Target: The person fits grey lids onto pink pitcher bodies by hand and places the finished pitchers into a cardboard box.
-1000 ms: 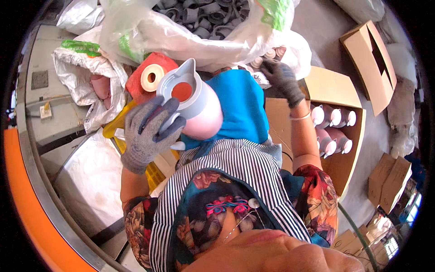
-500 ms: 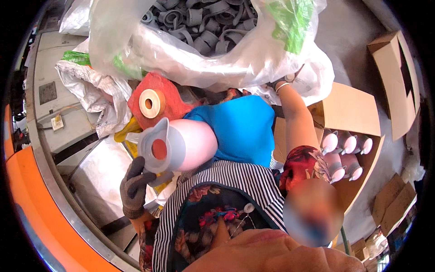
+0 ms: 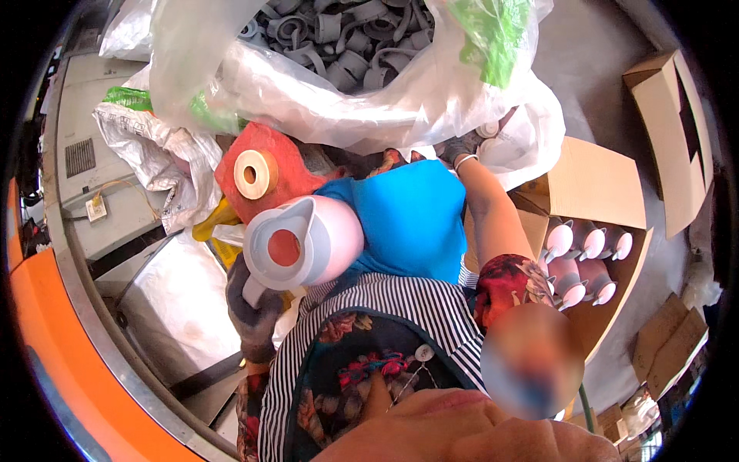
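A pink jug [image 3: 348, 240] with a grey collar, spout and handle lies tilted over my lap, its round opening toward me. My left hand [image 3: 250, 312], in a dark grey glove, is closed on the jug by its handle; part of the fingers is hidden behind it. My right hand [image 3: 459, 146], also gloved, is stretched out to the mouth of a white plastic bag [image 3: 531, 158] with pale round parts inside. Its fingers are partly hidden, so I cannot tell whether they hold anything. A blue cloth [image 3: 412, 223] covers my lap beside the jug.
Ahead stands a large clear bag [image 3: 323, 115] full of grey handled collars [image 3: 350, 69]. A tape roll [image 3: 255, 174] rests on red cloth [image 3: 231, 158]. At right, an open carton [image 3: 596, 181] holds several pink jugs [image 3: 591, 245]. An orange machine edge [image 3: 65, 346] curves along the left.
The jug has turned so its opening and handle face more toward me. My left hand has moved right and closed at the handle. My right hand has drawn slightly left at the white bag.
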Action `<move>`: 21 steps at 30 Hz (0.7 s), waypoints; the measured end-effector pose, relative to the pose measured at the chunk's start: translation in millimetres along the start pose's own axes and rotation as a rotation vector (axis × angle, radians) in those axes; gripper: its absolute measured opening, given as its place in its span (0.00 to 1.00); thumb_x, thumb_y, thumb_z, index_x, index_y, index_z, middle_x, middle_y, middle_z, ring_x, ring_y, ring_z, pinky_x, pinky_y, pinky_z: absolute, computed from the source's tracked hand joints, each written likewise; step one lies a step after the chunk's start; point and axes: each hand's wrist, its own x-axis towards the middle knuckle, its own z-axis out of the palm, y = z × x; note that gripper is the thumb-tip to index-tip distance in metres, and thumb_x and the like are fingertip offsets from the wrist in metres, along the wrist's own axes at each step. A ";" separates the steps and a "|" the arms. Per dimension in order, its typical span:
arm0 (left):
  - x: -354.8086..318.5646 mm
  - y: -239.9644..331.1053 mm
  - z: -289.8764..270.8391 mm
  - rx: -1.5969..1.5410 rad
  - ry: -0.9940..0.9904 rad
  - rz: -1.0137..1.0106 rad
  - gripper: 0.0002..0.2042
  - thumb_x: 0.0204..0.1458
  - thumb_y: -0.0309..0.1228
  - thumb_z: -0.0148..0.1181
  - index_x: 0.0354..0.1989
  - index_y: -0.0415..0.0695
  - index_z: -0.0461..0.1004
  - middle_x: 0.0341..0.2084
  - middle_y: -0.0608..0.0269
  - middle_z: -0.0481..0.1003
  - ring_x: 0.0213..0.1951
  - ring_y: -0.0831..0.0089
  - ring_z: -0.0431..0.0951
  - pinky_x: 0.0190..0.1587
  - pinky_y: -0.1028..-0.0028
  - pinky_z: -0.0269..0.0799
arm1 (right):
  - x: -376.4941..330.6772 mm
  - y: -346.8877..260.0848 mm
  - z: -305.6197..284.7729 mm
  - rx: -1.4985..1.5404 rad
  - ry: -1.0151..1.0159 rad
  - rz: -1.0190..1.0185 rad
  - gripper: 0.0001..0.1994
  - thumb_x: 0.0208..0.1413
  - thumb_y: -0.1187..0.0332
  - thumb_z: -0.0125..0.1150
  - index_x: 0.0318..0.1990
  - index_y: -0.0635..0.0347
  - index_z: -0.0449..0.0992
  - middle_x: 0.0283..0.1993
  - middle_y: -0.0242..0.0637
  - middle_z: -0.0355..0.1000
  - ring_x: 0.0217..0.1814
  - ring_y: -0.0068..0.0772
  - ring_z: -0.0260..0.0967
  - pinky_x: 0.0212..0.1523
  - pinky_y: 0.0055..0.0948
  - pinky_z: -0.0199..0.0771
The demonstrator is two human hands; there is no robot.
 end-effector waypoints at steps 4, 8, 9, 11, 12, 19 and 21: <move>-10.4 -32.2 8.7 -0.104 0.172 -0.012 0.32 0.42 0.23 0.69 0.61 0.38 0.71 0.60 0.49 0.70 0.61 0.57 0.70 0.64 0.59 0.63 | -22.1 12.0 -67.3 0.072 0.119 0.025 0.40 0.45 0.46 0.71 0.66 0.48 0.68 0.63 0.53 0.69 0.62 0.56 0.72 0.58 0.47 0.73; -13.5 -30.4 17.3 -0.160 0.227 0.068 0.28 0.44 0.19 0.74 0.58 0.37 0.74 0.53 0.53 0.77 0.53 0.64 0.78 0.56 0.67 0.72 | -99.9 16.1 -199.0 0.158 0.237 -0.035 0.44 0.40 0.48 0.78 0.66 0.53 0.67 0.58 0.53 0.69 0.60 0.54 0.72 0.59 0.44 0.73; -10.1 -25.9 14.8 -0.319 0.091 -0.006 0.29 0.46 0.20 0.75 0.60 0.36 0.74 0.53 0.52 0.77 0.54 0.65 0.78 0.57 0.66 0.73 | -125.7 6.1 -231.1 0.164 0.366 -0.065 0.43 0.40 0.52 0.81 0.65 0.55 0.68 0.57 0.52 0.69 0.59 0.52 0.72 0.59 0.44 0.73; -1.8 -13.8 16.5 -0.123 -0.014 0.193 0.28 0.46 0.21 0.75 0.58 0.36 0.75 0.54 0.51 0.78 0.55 0.66 0.78 0.60 0.65 0.72 | -184.6 -28.1 -282.0 0.600 0.585 -0.268 0.39 0.42 0.68 0.82 0.63 0.61 0.68 0.58 0.46 0.72 0.64 0.40 0.69 0.60 0.38 0.72; 3.5 -7.3 19.6 -0.058 0.018 0.311 0.28 0.45 0.25 0.76 0.57 0.37 0.76 0.51 0.51 0.80 0.51 0.64 0.82 0.57 0.64 0.75 | -204.7 -53.4 -299.7 0.747 0.605 -0.351 0.42 0.41 0.66 0.83 0.65 0.63 0.66 0.61 0.46 0.69 0.64 0.41 0.69 0.64 0.40 0.70; 27.4 4.9 -9.5 -0.137 -0.151 0.600 0.27 0.41 0.30 0.78 0.53 0.42 0.80 0.46 0.59 0.83 0.45 0.62 0.85 0.51 0.67 0.79 | -270.1 -185.7 -371.6 0.782 -0.042 -1.156 0.44 0.42 0.69 0.76 0.70 0.65 0.61 0.72 0.49 0.61 0.75 0.46 0.58 0.75 0.44 0.52; 19.8 -1.0 -23.7 -0.211 -0.151 0.566 0.26 0.42 0.29 0.77 0.54 0.43 0.80 0.47 0.60 0.83 0.46 0.64 0.85 0.52 0.67 0.78 | -274.2 -203.8 -386.8 0.684 -0.366 -1.183 0.45 0.43 0.67 0.73 0.72 0.66 0.60 0.76 0.49 0.57 0.80 0.47 0.49 0.78 0.44 0.41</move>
